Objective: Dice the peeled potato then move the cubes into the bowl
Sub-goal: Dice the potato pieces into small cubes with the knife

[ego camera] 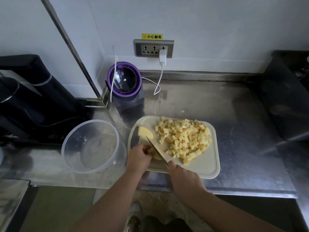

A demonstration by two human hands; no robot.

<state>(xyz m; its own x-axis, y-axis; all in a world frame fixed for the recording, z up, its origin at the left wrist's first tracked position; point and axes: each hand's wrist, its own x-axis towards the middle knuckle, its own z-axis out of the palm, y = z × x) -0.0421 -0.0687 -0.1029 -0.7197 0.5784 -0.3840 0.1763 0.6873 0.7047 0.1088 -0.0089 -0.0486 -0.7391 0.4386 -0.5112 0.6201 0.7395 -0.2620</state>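
A pile of pale yellow potato cubes (185,138) covers the right half of the white cutting board (205,166). A larger uncut potato slab (145,132) lies at the board's left end. My left hand (139,156) holds down a small potato piece (154,154) at the board's near left with curled fingers. My right hand (183,176) grips the handle of a knife (157,150); its blade slants across the board against that piece. A clear plastic bowl (66,144) stands left of the board with nothing in it.
The steel counter (242,123) ends at a front edge just behind my wrists. A purple-rimmed appliance (124,81) with a white cable stands behind the board below a wall socket (153,48). Black appliances (33,97) fill the left; a dark unit (287,97) sits at right.
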